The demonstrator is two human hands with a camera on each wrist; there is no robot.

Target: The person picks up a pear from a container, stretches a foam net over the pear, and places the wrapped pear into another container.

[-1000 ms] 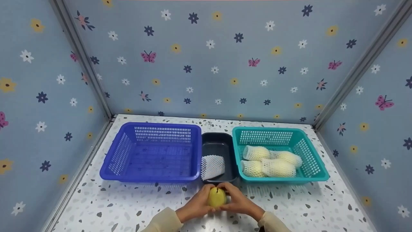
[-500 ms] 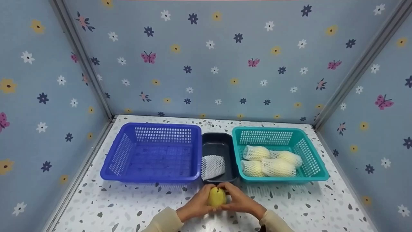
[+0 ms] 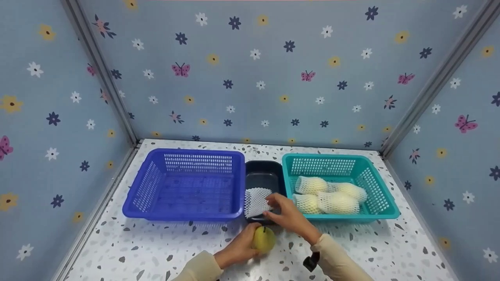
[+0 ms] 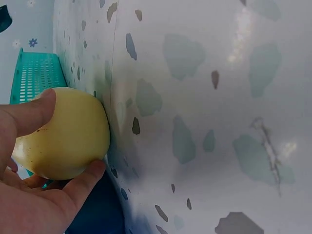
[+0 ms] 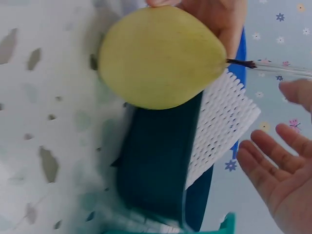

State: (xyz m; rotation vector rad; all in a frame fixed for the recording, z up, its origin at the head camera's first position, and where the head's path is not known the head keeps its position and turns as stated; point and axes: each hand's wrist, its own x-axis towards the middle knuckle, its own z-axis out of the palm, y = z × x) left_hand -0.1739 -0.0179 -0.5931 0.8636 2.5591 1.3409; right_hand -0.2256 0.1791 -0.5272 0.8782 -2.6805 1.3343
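Note:
A yellow-green pear [image 3: 264, 239] with a dark stem stands on the speckled table in front of the black tray [image 3: 266, 167]. My left hand [image 3: 240, 246] grips it from its left side, thumb and fingers around it in the left wrist view. My right hand [image 3: 288, 214] is off the pear and hovers over the tray's front right part, its fingers spread and holding nothing. Close to those fingertips, a white foam net sleeve [image 3: 258, 202] leans inside the tray. The right wrist view shows the pear [image 5: 161, 58] whole, with the foam net [image 5: 222, 126] behind it.
Left of the tray stands a blue-purple basket [image 3: 183, 216] with nothing in it. On its right is a teal basket [image 3: 384, 216] holding several pears in foam nets [image 3: 338, 203]. Patterned panels [image 3: 250, 78] close off the back and both sides.
My right hand has let go of the pear and moved up and forward to the tray, its fingers opening. The left hand still holds the pear in the same spot.

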